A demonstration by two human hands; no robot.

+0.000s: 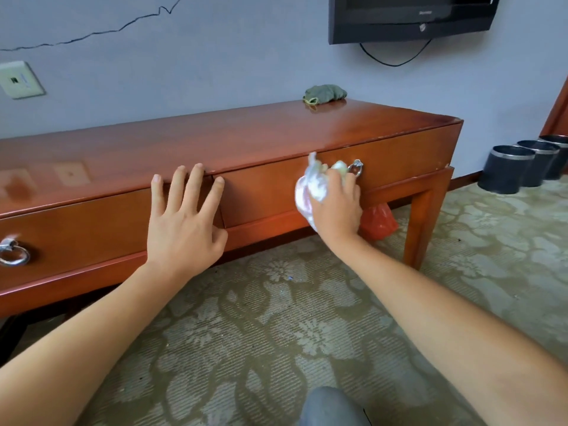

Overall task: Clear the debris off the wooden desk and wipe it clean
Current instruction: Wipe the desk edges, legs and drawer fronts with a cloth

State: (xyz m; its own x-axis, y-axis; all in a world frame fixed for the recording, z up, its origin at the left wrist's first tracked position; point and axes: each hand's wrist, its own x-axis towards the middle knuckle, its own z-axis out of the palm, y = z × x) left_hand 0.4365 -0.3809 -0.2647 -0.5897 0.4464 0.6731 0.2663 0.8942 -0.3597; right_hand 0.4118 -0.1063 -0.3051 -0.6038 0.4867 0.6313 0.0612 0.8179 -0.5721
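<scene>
The long wooden desk (233, 139) runs along the wall, its glossy top bare except for a crumpled green cloth (325, 93) near the back right. My left hand (184, 219) has its fingers spread, the tips touching the desk's front edge above the gap between two drawers. My right hand (336, 207) grips a wad of crumpled white wrappers (312, 186) in front of the right drawer, close to its metal ring handle (356, 168).
A red plastic bag (379, 221) lies on the patterned carpet under the desk, behind my right hand. Three dark waste bins (507, 169) stand by the wall at the right. A television (412, 16) hangs above. Another ring handle (13, 252) is at far left.
</scene>
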